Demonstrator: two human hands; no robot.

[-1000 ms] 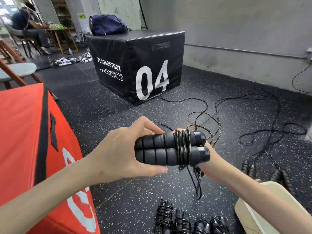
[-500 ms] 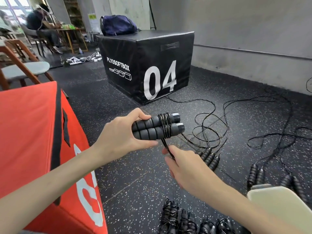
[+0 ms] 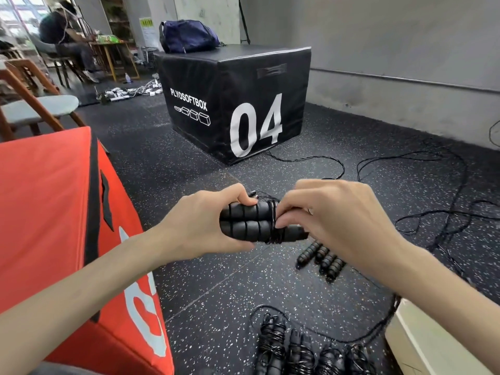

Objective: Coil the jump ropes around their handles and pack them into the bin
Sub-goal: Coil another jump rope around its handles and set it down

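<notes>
My left hand [image 3: 194, 228] grips a pair of black foam jump-rope handles [image 3: 247, 221] held side by side in mid-air. Thin black rope [image 3: 274, 226] is wound around their right ends. My right hand [image 3: 332, 220] comes over the top and pinches the rope at the coil. Several coiled jump ropes [image 3: 297, 350] lie on the floor below. More handles [image 3: 322, 258] lie loose on the floor with their tangled ropes [image 3: 433, 212] spread out to the right. A cream bin [image 3: 422, 342] shows at the bottom right corner.
A red soft box [image 3: 54, 212] fills the left side. A black plyo box [image 3: 235, 104] marked 04 stands ahead with a blue bag [image 3: 188, 36] on it. A wooden chair [image 3: 35, 109] and a seated person [image 3: 67, 41] are far left. The wall runs along the right.
My right hand rose from below the handles to over their top, carrying the rope around. The handles dropped slightly and the camera tilted.
</notes>
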